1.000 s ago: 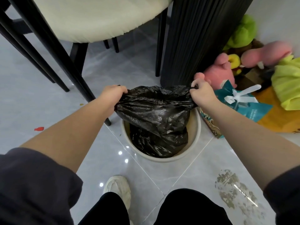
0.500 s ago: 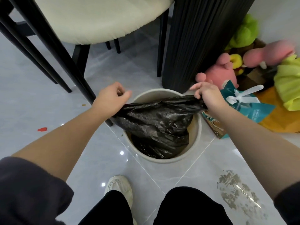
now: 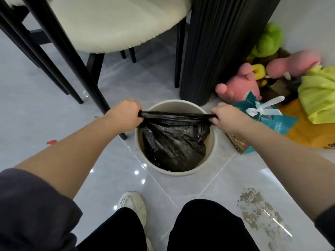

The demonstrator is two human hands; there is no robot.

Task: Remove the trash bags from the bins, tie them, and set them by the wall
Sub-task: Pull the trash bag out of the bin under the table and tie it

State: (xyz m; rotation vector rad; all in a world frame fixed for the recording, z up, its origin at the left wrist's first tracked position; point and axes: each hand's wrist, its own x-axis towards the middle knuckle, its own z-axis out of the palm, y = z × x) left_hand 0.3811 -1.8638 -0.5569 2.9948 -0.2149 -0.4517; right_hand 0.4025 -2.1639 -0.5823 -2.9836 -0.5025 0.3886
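A black trash bag (image 3: 174, 142) hangs inside a round cream bin (image 3: 213, 142) on the grey tiled floor. Its mouth is pulled flat into a taut band across the top of the bin. My left hand (image 3: 126, 115) grips the left end of that band. My right hand (image 3: 224, 115) grips the right end. The bag's lower part still sits down in the bin, and its contents are hidden.
A cream-seated chair (image 3: 117, 24) with black legs stands behind the bin on the left, a black ribbed column (image 3: 217, 48) behind it. Plush toys (image 3: 243, 84), a teal gift bag (image 3: 268, 116) and yellow-green cloth (image 3: 319, 95) lie at right by the white wall (image 3: 308, 20). My shoe (image 3: 132, 203) is below.
Both hands have drawn apart and lowered, stretching the bag's open, bunched mouth into a flat tight band over the bin. The bag has sunk a little deeper into the bin.
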